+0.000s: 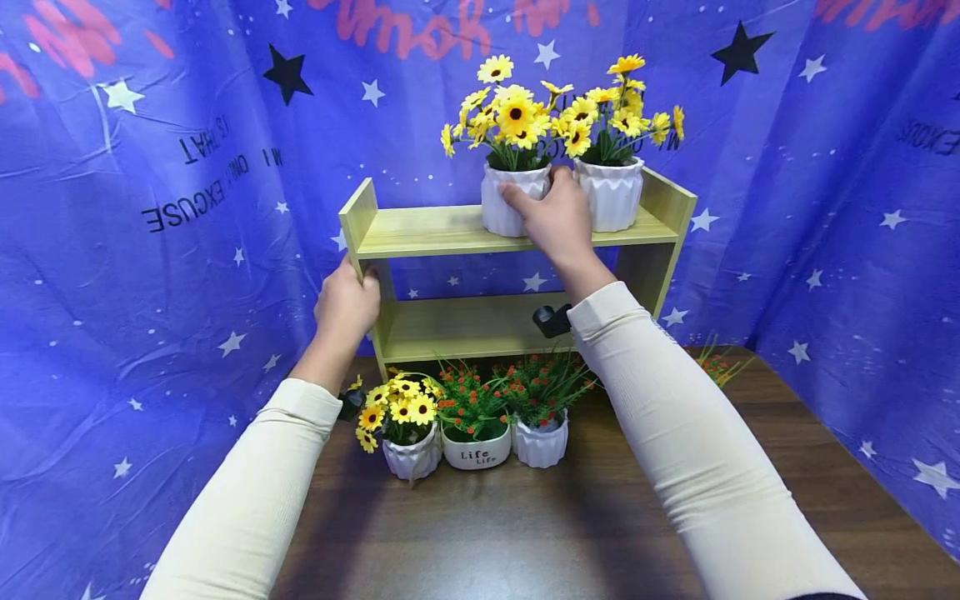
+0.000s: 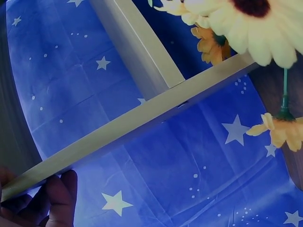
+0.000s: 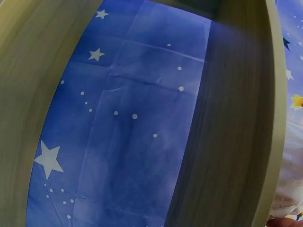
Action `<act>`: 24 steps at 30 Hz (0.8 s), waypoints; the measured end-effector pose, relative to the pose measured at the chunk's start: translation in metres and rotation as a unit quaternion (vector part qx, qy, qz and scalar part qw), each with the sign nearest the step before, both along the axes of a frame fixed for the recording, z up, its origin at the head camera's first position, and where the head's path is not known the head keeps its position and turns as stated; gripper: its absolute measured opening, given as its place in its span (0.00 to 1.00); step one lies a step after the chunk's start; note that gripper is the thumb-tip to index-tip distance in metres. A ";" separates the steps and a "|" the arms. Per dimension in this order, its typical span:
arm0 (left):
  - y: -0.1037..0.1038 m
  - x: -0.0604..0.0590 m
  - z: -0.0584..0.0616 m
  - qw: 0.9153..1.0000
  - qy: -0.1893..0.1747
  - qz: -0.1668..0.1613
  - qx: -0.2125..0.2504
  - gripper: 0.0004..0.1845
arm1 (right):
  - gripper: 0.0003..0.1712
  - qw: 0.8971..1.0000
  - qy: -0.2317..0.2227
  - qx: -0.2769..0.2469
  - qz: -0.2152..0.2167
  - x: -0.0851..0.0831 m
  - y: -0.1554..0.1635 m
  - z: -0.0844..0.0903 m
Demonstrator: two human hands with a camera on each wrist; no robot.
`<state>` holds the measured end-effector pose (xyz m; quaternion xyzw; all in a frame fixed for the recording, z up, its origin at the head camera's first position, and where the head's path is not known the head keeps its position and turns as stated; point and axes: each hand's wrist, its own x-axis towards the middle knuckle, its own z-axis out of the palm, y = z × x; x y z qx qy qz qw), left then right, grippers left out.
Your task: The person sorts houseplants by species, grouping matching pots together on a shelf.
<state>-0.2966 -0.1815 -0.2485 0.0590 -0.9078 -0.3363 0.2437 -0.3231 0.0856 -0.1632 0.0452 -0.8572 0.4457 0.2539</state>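
Sleeved right hand (image 1: 557, 218) clasped the pot (image 1: 508, 198); left hand (image 1: 347, 305) gripped the shelf (image 1: 420, 231); crowding risked toppling its neighbour (image 1: 611, 193).

Backdrop's a wrinkly blue star-print cloth (image 1: 150, 275) with black and pink lettering, hung behind and around a dark brown wood-grain table (image 1: 525, 533).

Two bare hands: left hand (image 1: 347, 304), right hand (image 1: 557, 218) | both forearms in snug, cream, finely ribbed sleeves ending at the wrists | small black device strapped under each wrist, nearest the wooden shelf (image 1: 420, 232)
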 end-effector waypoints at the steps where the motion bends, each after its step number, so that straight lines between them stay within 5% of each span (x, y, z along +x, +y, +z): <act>1: 0.000 0.000 0.000 1.000 0.001 0.002 -0.002 0.19 | 0.48 1.000 -0.001 0.000 0.001 0.000 0.000 0.000; 12: -0.002 -0.002 -0.002 1.000 0.008 -0.006 -0.008 0.18 | 0.45 0.998 0.007 -0.061 0.033 0.004 0.003 -0.006; 19: -0.002 -0.001 -0.002 1.000 0.004 -0.006 -0.011 0.18 | 0.36 0.986 0.116 -0.112 0.046 0.026 -0.001 -0.031; 24: -0.002 0.001 -0.001 1.000 0.007 -0.013 -0.010 0.17 | 0.36 0.979 0.135 -0.133 0.070 0.051 -0.005 -0.048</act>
